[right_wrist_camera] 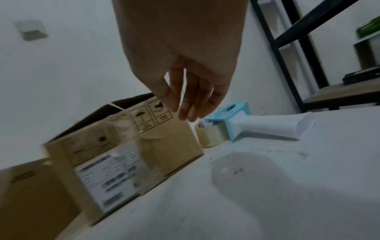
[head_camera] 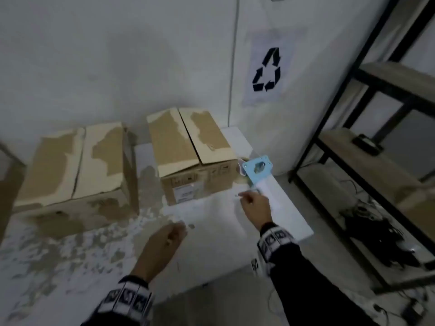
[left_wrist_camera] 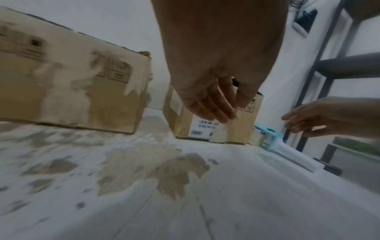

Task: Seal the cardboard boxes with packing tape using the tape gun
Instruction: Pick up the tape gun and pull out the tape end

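Head view. Patterned cuffs at the lower edge lead to our left hand [head_camera: 164,241], loosely curled and holding nothing, and our right hand [head_camera: 255,207], fingers relaxed and empty, right of centre just short of the tape gun [head_camera: 257,171]. The gun lies on the white tabletop [head_camera: 211,243] beside the nearer cardboard box [head_camera: 190,156]; a second box [head_camera: 77,165] stands at left centre. Both have their top flaps folded shut, with no tape visible along the seams. A recycling sign [head_camera: 267,69] hangs at upper right.

Left wrist view. Fingers [left_wrist_camera: 207,105] hang slack at top centre above a chipped, patchy surface; the gun's pale handle [left_wrist_camera: 294,155] lies at right, pointing towards the camera.

Right wrist view. Fingers [right_wrist_camera: 191,104] spread slightly above the blue frame [right_wrist_camera: 232,113], not touching it. The moulded plastic handle [right_wrist_camera: 267,128] is smooth and white; a glossy clear roll [right_wrist_camera: 211,136] sits at the front. We judge the best grip wraps the handle fully, roll forward. Corrugated board is torn, its paper skin peeling.
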